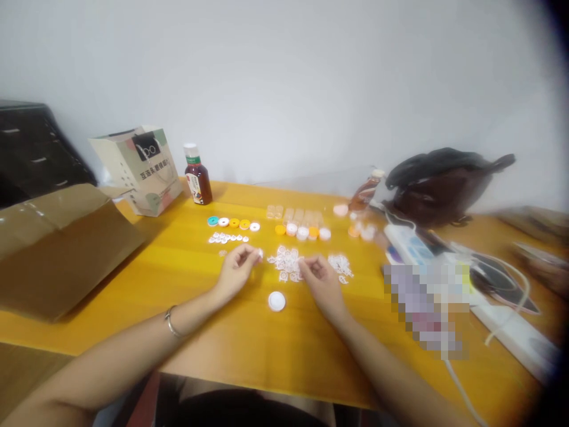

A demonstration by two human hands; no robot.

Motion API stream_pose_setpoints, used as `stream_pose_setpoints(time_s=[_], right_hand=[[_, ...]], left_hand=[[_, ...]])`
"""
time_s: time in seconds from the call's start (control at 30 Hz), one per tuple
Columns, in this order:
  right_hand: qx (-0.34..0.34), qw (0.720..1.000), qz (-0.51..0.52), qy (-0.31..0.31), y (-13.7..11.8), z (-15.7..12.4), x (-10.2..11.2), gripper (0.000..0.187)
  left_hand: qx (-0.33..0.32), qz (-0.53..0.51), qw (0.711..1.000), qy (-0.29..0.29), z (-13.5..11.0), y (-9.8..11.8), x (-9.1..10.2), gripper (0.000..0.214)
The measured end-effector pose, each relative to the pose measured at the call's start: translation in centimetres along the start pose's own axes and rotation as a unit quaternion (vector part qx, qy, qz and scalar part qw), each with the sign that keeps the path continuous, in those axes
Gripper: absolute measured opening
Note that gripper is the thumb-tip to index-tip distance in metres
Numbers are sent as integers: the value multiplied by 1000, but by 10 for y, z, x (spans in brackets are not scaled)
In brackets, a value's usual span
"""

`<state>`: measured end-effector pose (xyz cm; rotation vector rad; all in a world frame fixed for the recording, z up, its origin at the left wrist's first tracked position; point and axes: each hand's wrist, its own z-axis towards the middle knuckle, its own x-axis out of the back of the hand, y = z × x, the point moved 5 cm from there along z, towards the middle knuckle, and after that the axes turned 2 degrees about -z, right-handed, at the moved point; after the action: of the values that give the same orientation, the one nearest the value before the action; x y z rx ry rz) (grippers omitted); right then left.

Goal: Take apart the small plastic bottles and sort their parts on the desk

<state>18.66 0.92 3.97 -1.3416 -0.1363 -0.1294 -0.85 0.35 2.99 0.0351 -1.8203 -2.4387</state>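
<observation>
My left hand [235, 274] is closed in a pinch, with a small white piece [260, 255] at its fingertips. Thumb and forefinger of my right hand [323, 286] are pressed together at the right edge of a pile of white openwork plastic pieces [284, 261]. What they grip is not distinct against the pile. Between my forearms a round white cap [277, 301] lies on the table. Further right is a second heap of small white pieces [340, 265]. Left of the pile are rows of small white pieces [227, 238].
Behind the pieces stand coloured round caps [234, 223], more caps [303, 232] and clear plastic blocks [299, 216]. A dark red bottle [200, 181], a paper bag [153, 172] and a cardboard box [66, 243] are left. A power strip [406, 246], cables and a dark bag [444, 190] occupy the right.
</observation>
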Motion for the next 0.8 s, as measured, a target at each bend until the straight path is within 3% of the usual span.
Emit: stream_pose_setpoints(time_s=[0.1, 0.33, 0.5, 0.7, 0.8], right_hand=[[32, 996, -83, 18, 6, 12, 9, 21], [147, 958, -243, -28, 18, 20, -4, 21], [155, 953, -257, -25, 22, 23, -7, 22], [168, 956, -241, -8, 9, 17, -4, 25], [188, 959, -207, -43, -2, 7, -9, 25]], left_hand=[[4, -14, 1000, -3, 2, -2, 2, 23], [-1, 12, 999, -50, -5, 3, -12, 23], [2, 17, 998, -65, -5, 0, -14, 24], [13, 21, 997, -78, -7, -3, -15, 25], [13, 27, 996, -79, -8, -3, -16, 24]])
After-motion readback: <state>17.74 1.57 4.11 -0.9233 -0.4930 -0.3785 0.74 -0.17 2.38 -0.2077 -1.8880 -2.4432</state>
